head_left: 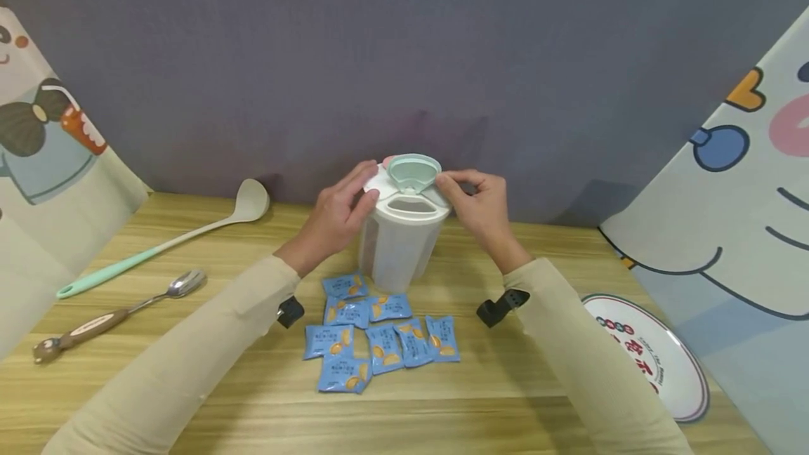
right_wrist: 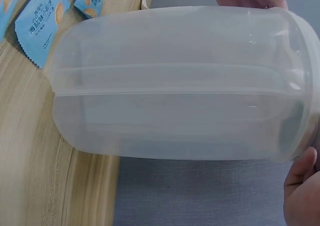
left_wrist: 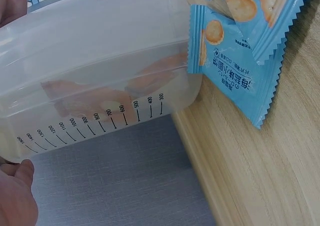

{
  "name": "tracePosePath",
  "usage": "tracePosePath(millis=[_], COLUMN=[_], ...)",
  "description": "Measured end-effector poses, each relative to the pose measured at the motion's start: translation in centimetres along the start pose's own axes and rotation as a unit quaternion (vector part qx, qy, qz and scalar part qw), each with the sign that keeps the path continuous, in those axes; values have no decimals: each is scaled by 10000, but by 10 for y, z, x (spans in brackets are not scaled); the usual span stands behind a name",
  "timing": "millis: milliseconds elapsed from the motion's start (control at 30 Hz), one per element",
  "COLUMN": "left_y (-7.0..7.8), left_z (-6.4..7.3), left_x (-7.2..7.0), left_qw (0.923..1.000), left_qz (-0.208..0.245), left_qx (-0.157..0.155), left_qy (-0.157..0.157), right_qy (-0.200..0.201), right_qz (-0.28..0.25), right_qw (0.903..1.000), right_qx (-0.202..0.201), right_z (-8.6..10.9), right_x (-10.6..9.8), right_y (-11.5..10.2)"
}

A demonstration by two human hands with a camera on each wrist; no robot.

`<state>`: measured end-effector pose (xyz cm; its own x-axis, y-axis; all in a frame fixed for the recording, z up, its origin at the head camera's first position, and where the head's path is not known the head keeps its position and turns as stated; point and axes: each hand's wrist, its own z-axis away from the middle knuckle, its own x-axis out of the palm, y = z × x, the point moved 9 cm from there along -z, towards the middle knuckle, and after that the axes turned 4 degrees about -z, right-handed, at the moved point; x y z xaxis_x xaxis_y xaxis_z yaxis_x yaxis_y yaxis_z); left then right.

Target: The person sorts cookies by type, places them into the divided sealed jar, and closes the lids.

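A tall translucent storage container with a white lid stands upright at the back of the table. Its pale green flip cap is raised. My left hand grips the lid's left edge, thumb in front. On the opposite side my right hand pinches the lid's rim beside the cap. A black measuring scale runs along the container's wall, and pinkish shapes show through it in the left wrist view. In front of the container lie several blue cracker packets.
At the left lie a ladle with a green handle and a fork with a brown bear handle. A white plate with red lettering sits at the right. A grey wall rises close behind the container.
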<state>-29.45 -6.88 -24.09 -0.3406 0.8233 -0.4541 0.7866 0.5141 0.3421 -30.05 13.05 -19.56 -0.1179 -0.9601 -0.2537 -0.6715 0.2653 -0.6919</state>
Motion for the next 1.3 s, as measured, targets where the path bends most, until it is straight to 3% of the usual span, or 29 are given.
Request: tracePosePath(millis=[100,267,433,900,1167,1300], left_y=[0,-1,-2,-2,0,0], left_z=[0,-1,0,1,1,1], left_x=[0,1,1,1,2,2], left_qw=[10000,10000,10000,10000,9999,9999], left_qz=[19,-8,-8,-23,-62,-59], left_qx=[20,49,-24,-38,-23,-59], left_qy=[-5,17,-16,-44,-87,-102], right_qy=[74,205,330,213,12,-15], right_qz=[117,193,193,110,-33,-79], right_qw=[9998,9986,9982,9997,9998,9998], right_qx=[161,451,454,85,-185,-207], right_z=[-1,-6,-8,-5,2,2], right_x=[-1,-2,-4,-3,0,0], right_y=[2,26,38,34,2,0])
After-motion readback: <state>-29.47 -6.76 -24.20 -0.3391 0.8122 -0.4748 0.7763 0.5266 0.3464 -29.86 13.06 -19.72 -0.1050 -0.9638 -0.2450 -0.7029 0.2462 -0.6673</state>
